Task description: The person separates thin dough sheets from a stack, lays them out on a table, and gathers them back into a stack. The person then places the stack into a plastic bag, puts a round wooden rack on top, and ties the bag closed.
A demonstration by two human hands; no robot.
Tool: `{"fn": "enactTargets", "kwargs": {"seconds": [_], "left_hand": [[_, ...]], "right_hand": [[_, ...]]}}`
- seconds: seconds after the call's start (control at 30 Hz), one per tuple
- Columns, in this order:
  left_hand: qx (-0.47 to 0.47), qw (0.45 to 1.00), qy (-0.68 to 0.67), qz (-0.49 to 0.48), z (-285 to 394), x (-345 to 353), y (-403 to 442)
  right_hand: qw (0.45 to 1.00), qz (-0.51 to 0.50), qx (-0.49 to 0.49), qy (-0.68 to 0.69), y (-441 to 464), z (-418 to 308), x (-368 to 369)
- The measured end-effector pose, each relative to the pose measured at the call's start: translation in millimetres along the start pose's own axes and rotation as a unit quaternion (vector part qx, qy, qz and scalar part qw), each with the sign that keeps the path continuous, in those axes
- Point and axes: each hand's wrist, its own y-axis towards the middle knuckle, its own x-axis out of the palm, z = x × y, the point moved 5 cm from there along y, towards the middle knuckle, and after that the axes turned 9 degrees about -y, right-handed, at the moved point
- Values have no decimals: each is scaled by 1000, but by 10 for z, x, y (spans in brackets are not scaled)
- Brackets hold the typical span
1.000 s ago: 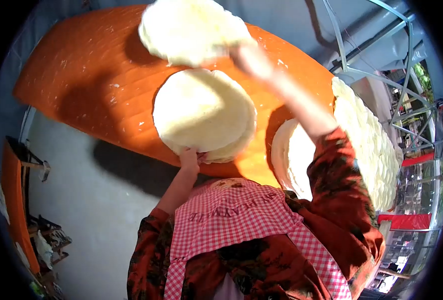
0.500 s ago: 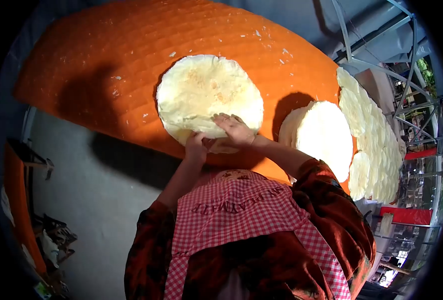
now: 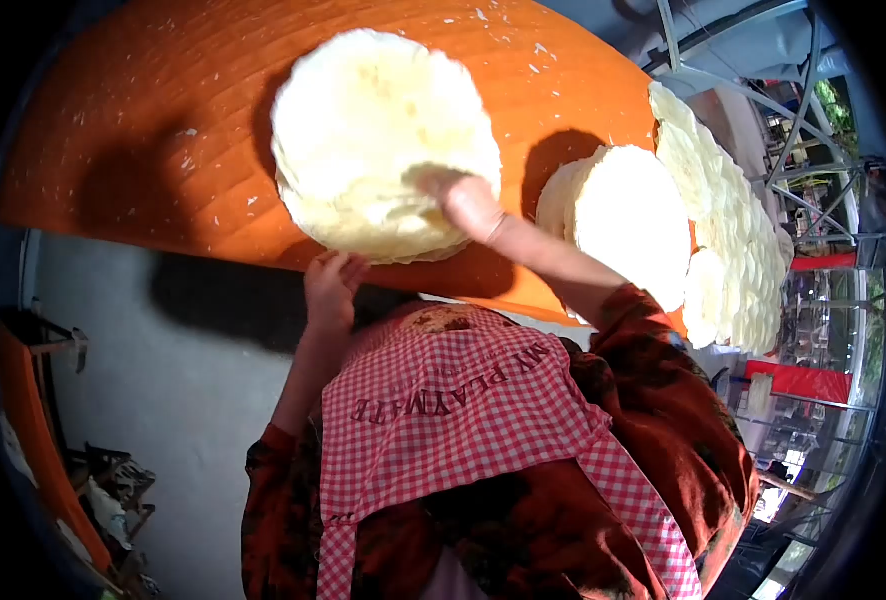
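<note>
- Pale, round, thin flatbread [image 3: 383, 130] lies under my right hand [image 3: 471, 205], on orange quilted cloth [image 3: 193, 100].
- Blur hides whether my right fingers are together.
- My left hand [image 3: 331, 290] is loosely open by its near rim.
- Uneven pressing could crease or tear it; dragging could push it past my left fingertips.

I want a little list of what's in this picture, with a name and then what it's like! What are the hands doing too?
right hand: blurry, over the near part of the round flatbread, right hand
left hand: by the flatbread's near edge, fingers loosely bent; touching or not, cannot tell
flatbread colour: pale, with light brown patches
under it: orange quilted cover
to its right: tall flatbread stack
farther right: many overlapping flatbreads
clothes: pink-and-white checked apron
</note>
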Motion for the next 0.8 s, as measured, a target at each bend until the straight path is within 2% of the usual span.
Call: {"fn": "enactTargets", "kwargs": {"seconds": [0.03, 0.13, 0.17, 0.23, 0.37, 0.4, 0.43, 0.53, 0.57, 0.63, 0.67, 0.7, 0.77, 0.8], "left_hand": [[-7, 1000, 0, 17, -83, 8, -15], [-22, 999, 7, 48, -252, -30, -35], [-3, 999, 10, 36, -241, -28, -44], [31, 999, 22, 9, -196, 20, -91], [37, 999, -15, -7, -203, 65, -70], [34, 999, -24, -9, -212, 85, -76], [31, 999, -32, -10, -222, 96, -89], [61, 997, 3, 48, -213, 54, -119], [56, 997, -9, 48, -222, 50, -123], [47, 997, -34, 46, -248, 39, -94], [44, 997, -43, 43, -267, 32, -72], [42, 997, -53, 41, -284, 19, -43], [50, 995, -73, 34, -259, 15, -43], [58, 994, -84, 28, -241, 34, -62]], "right_hand": [[996, -90, 20, -4, -203, -9, 322], [1000, 8, 9, 16, -294, -41, 415], [994, -96, 42, 25, -314, 94, 615], [953, -277, 121, 32, -28, 231, 364], [963, -143, 185, 132, 369, 660, 153], [960, -152, 203, 115, 516, 617, -101], [981, -63, 161, 83, 608, 550, -349], [993, -9, 115, 17, 609, 229, -633], [995, 21, 94, 18, 519, 86, -564], [999, 2, 38, 16, 257, -151, -165], [998, -53, 34, 3, 104, -193, 111], [986, -158, 49, 0, -111, -140, 551], [997, 61, -8, 40, -144, -270, 344], [999, 29, 6, 45, -151, -244, 419]]}}
